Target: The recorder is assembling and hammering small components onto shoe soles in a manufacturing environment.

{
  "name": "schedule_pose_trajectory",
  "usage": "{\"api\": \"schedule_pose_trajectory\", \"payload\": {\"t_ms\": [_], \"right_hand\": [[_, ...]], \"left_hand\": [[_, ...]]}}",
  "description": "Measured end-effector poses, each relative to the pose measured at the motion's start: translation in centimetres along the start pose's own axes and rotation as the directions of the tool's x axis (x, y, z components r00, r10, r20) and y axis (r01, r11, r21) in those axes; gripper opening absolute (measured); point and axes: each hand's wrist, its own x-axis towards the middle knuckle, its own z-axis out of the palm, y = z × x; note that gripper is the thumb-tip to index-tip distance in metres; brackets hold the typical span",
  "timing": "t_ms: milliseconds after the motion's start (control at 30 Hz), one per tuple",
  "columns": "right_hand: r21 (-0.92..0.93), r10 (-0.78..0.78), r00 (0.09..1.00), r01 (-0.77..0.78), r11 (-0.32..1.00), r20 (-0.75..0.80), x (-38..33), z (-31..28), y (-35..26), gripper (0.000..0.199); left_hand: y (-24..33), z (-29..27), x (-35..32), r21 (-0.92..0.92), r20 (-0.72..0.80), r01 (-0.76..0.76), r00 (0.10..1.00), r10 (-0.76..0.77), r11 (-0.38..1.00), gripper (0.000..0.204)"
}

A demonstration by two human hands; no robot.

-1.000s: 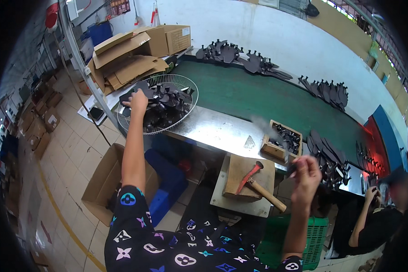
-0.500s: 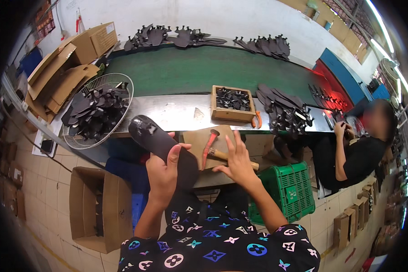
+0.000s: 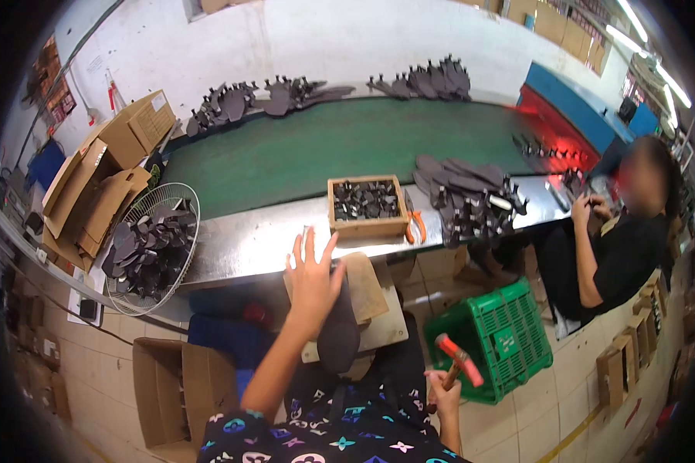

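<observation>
A dark shoe sole (image 3: 337, 332) lies lengthwise over a pale board (image 3: 394, 324) above my lap, its rounded end toward me. My left hand (image 3: 314, 282) is over the sole's far end with its fingers spread; that end is partly hidden, and I cannot tell how firmly the hand touches it. Lower right, my right hand (image 3: 444, 393) is closed round the handle of a hammer (image 3: 459, 359) with a red-orange head, held up beside my leg. A tan block (image 3: 366, 287) rests on the board, right of the sole.
A wooden box (image 3: 369, 228) of small black parts and orange-handled pliers (image 3: 415, 227) are on the metal ledge before a green belt (image 3: 262, 166). Dark soles fill a wire basket (image 3: 196, 255) at left. A green crate (image 3: 510, 339) and a seated co-worker (image 3: 625, 247) are at right.
The sole has gone from my raised left hand down onto the board. My left fingers have spread out. My right hand has taken the hammer off the board and moved down to the right.
</observation>
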Motion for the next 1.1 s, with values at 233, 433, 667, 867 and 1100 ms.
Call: {"api": "schedule_pose_trajectory", "payload": {"t_ms": [233,433,667,867,1100], "right_hand": [[0.024,-0.093,0.995,0.093,0.995,-0.024,4.2,0.4,-3.1,0.021],[0.009,-0.234,0.966,0.235,0.972,0.108,8.0,1.7,-7.3,0.016],[0.197,-0.371,0.9,0.331,0.923,0.227,9.7,5.7,-16.2,0.038],[0.349,-0.49,0.817,0.384,0.855,0.303,11.3,11.9,-21.7,0.026],[0.395,-0.434,0.772,0.257,0.882,0.465,7.3,15.7,-24.1,0.022]], "left_hand": [[-1.7,9.1,15.6,-0.135,0.148,-0.145,0.975,0.165,0.98,0.011],[-2.3,10.6,17.4,-0.056,0.34,-0.147,0.927,0.157,0.988,0.009],[-1.3,3.1,14.3,-0.588,0.156,0.111,0.988,-0.022,0.801,0.015],[4.8,-5.8,6.3,-0.924,0.033,0.086,0.989,-0.146,0.373,0.009],[5.1,-9.4,1.3,-0.662,-0.382,-0.336,0.92,0.085,0.67,0.026]]}}
